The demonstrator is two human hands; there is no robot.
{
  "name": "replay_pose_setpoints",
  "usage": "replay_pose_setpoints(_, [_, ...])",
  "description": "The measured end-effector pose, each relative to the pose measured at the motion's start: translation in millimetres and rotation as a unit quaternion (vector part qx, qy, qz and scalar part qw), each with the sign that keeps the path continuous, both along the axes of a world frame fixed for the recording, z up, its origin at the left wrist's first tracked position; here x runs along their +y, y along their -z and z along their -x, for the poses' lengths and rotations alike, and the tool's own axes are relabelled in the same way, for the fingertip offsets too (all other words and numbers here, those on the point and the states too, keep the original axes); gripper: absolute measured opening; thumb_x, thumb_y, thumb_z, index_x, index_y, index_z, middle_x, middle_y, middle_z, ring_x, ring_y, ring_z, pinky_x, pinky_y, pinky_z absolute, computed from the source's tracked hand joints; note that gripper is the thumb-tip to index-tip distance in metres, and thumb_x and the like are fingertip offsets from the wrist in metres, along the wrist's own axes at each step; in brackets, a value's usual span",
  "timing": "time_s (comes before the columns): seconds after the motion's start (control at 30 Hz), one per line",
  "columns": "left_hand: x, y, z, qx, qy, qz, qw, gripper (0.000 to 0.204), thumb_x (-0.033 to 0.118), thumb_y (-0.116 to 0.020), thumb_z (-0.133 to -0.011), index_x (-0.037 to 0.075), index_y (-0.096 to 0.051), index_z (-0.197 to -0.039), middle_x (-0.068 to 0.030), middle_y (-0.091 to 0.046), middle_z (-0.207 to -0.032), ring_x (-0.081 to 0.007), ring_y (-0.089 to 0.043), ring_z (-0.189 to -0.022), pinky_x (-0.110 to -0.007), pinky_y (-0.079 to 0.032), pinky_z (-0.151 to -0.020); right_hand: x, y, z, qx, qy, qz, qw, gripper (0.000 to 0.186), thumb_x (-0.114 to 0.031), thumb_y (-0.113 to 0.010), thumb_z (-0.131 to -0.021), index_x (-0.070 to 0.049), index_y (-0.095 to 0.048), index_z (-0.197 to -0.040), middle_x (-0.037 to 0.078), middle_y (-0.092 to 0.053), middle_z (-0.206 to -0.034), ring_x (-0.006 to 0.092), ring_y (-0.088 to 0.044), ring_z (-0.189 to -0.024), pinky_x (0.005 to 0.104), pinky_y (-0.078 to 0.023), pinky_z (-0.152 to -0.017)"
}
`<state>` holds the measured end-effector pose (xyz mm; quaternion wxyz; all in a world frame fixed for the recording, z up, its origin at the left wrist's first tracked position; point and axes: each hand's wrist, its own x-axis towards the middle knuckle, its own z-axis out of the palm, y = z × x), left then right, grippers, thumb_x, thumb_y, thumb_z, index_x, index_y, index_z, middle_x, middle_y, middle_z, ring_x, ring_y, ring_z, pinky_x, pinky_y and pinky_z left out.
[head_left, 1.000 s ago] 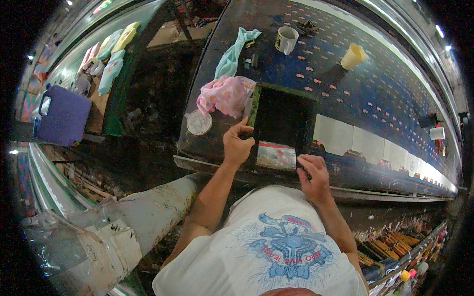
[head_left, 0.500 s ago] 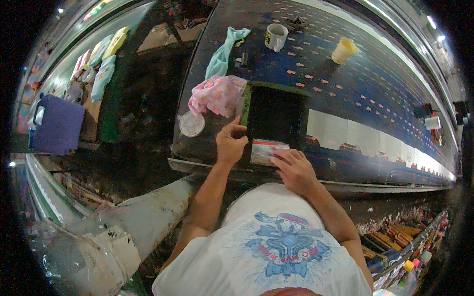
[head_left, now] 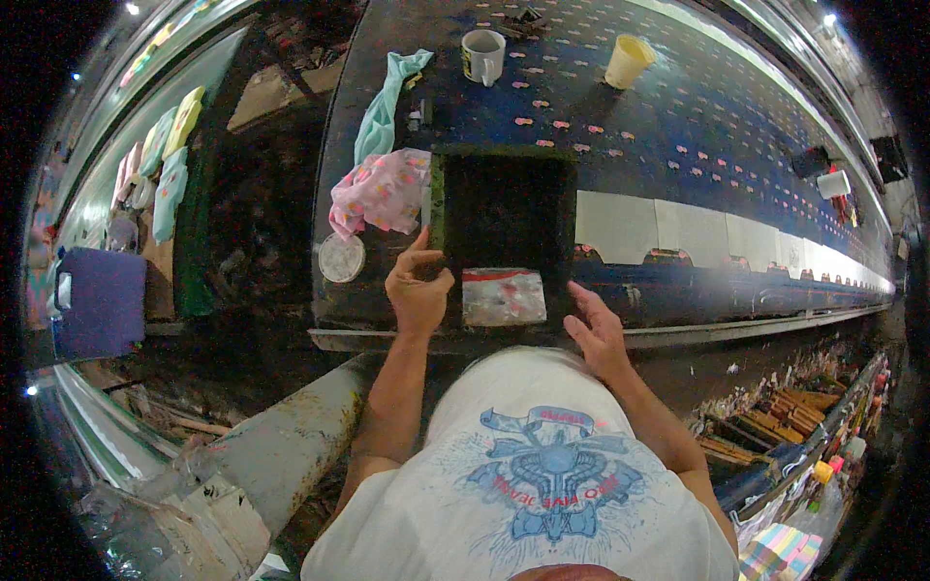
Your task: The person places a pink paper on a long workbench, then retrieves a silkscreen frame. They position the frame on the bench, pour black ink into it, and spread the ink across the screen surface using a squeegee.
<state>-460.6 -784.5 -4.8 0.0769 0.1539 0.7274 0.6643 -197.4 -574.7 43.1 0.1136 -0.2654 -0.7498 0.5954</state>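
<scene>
A black rectangular screen frame point(head_left: 504, 203) with green edges lies at the near edge of the dark table. A silvery strip point(head_left: 504, 300) with a red band sits at its lower end. My left hand point(head_left: 418, 289) grips the frame's left edge, fingers curled. My right hand point(head_left: 596, 324) is beside the lower right corner with its fingers apart and nothing visible in them. A crumpled pink spotted cloth point(head_left: 378, 189) and a round white lid point(head_left: 341, 258) lie just left of the frame.
A cyan cloth point(head_left: 378, 111), a mug point(head_left: 482, 56) and a yellow cup point(head_left: 630, 60) stand or lie farther back among small printed shapes. Pale sheets point(head_left: 688, 223) line the right. A large grey pipe point(head_left: 291, 445) is at lower left, a rack of squeegees point(head_left: 785, 426) at lower right.
My right hand was over the silvery strip half a second ago and is now off it, beside the right corner. The whole view has shifted; my left hand remains at the frame's left edge.
</scene>
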Motion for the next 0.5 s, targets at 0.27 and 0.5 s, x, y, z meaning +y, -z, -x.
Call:
replay_pose_setpoints(0.27, [27,-90,39,0.053,-0.066,-0.038,0.996,0.035,-0.016,-0.081,-0.076,0.000,-0.074,-0.107,-0.0234,-0.071,-0.151,-0.0281,-0.072,-0.127,-0.039,-0.055,-0.111,46,-73,43,0.193,-0.067,-0.090,0.975,0.059,-0.035,-0.073,-0.106,-0.003,-0.066,-0.155,0.025,-0.054,-0.168,0.0364,-0.047,-0.160,0.0506,-0.032,-0.132])
replay_pose_setpoints(0.5, [56,-184,71,0.162,-0.026,-0.190,0.968,0.037,-0.021,-0.077,-0.076,-0.001,-0.075,-0.106,-0.0247,-0.066,-0.157,-0.0293,-0.068,-0.140,-0.043,-0.055,-0.115,76,-132,71,0.263,-0.074,-0.098,0.957,0.068,-0.051,-0.066,-0.107,0.001,-0.066,-0.152,0.027,-0.048,-0.171,0.0389,-0.045,-0.161,0.0567,-0.033,-0.131])
